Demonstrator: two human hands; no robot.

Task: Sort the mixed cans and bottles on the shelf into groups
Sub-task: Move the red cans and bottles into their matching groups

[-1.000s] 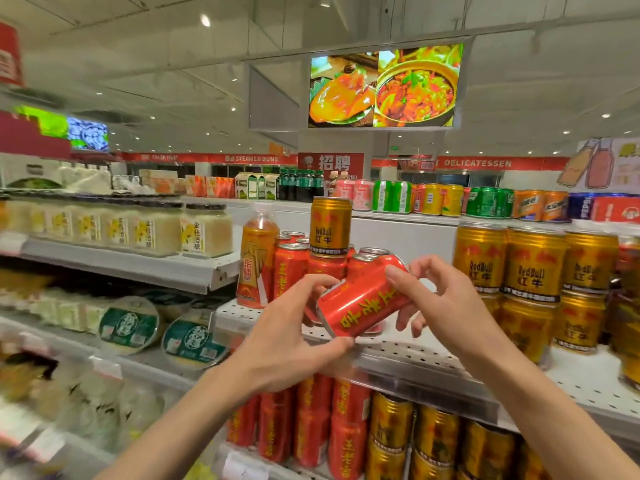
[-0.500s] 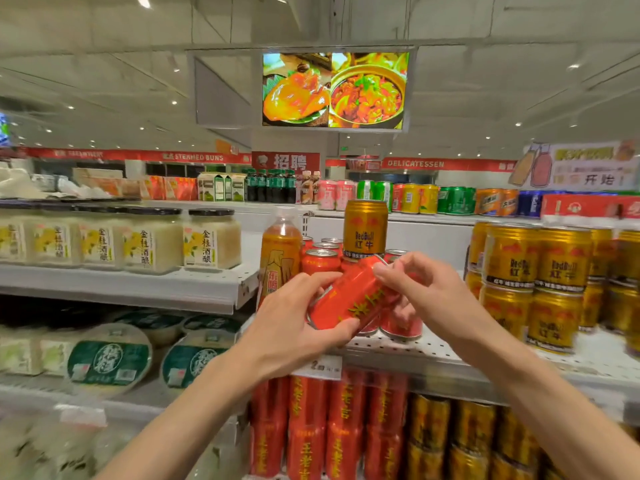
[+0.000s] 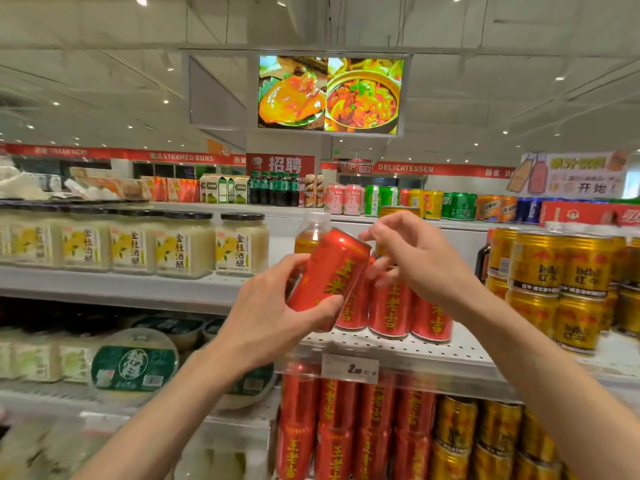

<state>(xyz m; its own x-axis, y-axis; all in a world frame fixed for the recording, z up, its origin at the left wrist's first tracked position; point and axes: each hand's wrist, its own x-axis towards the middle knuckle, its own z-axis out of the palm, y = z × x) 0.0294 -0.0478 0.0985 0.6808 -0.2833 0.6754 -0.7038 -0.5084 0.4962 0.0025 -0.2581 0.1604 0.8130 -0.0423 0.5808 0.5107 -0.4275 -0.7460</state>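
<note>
Fingers and thumb of the left hand (image 3: 273, 315) wrap the lower half of a tilted red can (image 3: 329, 271), held in the air just in front of the shelf (image 3: 415, 348) where a row of matching red cans (image 3: 391, 306) stands near the front edge, gold cans (image 3: 561, 271) to their right. The right hand (image 3: 412, 258) hovers with fingers loosely spread at the can's top rim, gripping nothing. Judging by looks, the can is rigid, smooth, probably full and fairly heavy, so a mid-body wrap seems safest, since the glossy wall could slip.
</note>
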